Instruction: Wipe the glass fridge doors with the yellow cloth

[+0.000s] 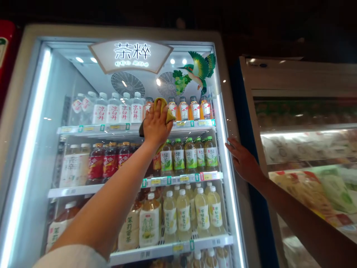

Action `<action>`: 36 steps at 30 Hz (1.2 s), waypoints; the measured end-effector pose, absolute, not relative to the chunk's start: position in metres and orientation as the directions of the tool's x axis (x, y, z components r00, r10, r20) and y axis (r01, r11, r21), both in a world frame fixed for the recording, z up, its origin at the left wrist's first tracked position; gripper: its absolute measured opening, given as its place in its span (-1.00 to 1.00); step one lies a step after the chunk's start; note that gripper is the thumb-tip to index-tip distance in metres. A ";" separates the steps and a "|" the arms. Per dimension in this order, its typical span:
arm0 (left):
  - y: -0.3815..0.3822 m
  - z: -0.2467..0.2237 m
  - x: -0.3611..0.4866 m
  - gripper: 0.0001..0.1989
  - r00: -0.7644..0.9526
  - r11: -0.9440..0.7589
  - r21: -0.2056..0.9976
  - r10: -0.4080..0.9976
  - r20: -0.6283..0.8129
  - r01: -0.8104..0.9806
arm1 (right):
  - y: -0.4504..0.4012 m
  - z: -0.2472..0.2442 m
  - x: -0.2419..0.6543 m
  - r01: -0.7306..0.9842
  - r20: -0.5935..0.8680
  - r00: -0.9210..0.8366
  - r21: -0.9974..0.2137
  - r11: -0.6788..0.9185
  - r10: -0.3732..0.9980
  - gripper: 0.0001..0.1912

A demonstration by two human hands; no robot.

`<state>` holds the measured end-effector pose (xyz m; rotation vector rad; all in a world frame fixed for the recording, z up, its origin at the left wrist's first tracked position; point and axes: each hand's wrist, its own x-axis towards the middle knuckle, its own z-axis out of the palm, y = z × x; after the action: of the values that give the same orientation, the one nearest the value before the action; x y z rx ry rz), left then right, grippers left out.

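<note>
My left hand presses a yellow cloth flat against the glass door of a lit drinks cooler, in front of the top shelf. A dark part of the cloth shows at the left of the hand. My right hand is at the right edge of the cooler's frame, with its fingers stretched out and no object seen in it. Behind the glass, around my left hand, stand orange-coloured bottles and clear water bottles. My left forearm hides part of the lower shelves.
Green-capped tea bottles and pale yellow drink bottles fill lower shelves. A lit sign and a bird picture are at the top of the door. To the right stands another fridge with packaged goods. A red object borders the left.
</note>
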<state>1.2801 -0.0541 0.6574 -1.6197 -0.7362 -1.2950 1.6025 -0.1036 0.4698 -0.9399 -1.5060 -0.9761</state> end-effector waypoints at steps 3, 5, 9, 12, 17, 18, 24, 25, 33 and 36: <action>-0.057 0.633 1.245 -0.35 0.179 -0.413 -0.183 -0.048 0.983 0.892 | -0.109 0.450 1.605 0.925 0.979 -0.174 0.126 0.357 0.106 -0.33; -0.059 0.613 1.222 -0.35 0.145 -0.406 -0.139 -0.017 0.989 0.903 | -0.110 0.442 1.605 0.919 0.972 -0.196 0.136 0.369 0.130 -0.33; -0.061 0.570 1.176 -0.32 0.019 -0.389 -0.004 0.036 0.999 0.921 | -0.103 0.431 1.600 0.906 0.971 -0.202 0.134 0.401 0.132 -0.32; -0.060 0.548 1.167 -0.31 -0.131 -0.391 0.137 0.043 0.990 0.910 | -0.095 0.426 1.597 0.902 0.977 -0.187 0.129 0.412 0.104 -0.28; -0.062 0.531 1.239 -0.32 0.036 -0.353 -0.003 0.085 0.996 0.936 | -0.090 0.425 1.595 0.902 0.983 -0.170 0.125 0.414 0.073 -0.26; -0.063 0.526 1.261 -0.32 0.125 -0.355 -0.089 0.079 0.989 0.931 | -0.091 0.425 1.596 0.904 0.984 -0.166 0.122 0.410 0.072 -0.25; -0.070 0.491 1.345 -0.29 0.647 -0.408 -0.600 -0.029 0.762 0.688 | -0.101 0.428 1.602 0.925 0.977 -0.187 0.140 0.353 0.104 -0.16; -0.071 0.488 1.344 -0.30 0.691 -0.408 -0.642 -0.037 0.722 0.649 | -0.102 0.428 1.603 0.928 0.977 -0.189 0.143 0.344 0.104 -0.16; -0.062 0.503 1.201 -0.34 0.225 -0.348 -0.184 0.082 0.971 0.919 | -0.104 0.426 1.604 0.930 0.975 -0.181 0.127 0.345 0.128 -0.17; -0.057 0.502 1.159 -0.33 -0.085 -0.358 0.099 0.054 0.995 0.929 | -0.099 0.424 1.602 0.926 0.979 -0.170 0.119 0.358 0.115 -0.16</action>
<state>1.1591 -0.0571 0.5024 -1.4607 -1.1108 -1.5330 1.6021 -0.0994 0.4242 -0.9642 -1.5706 -0.9685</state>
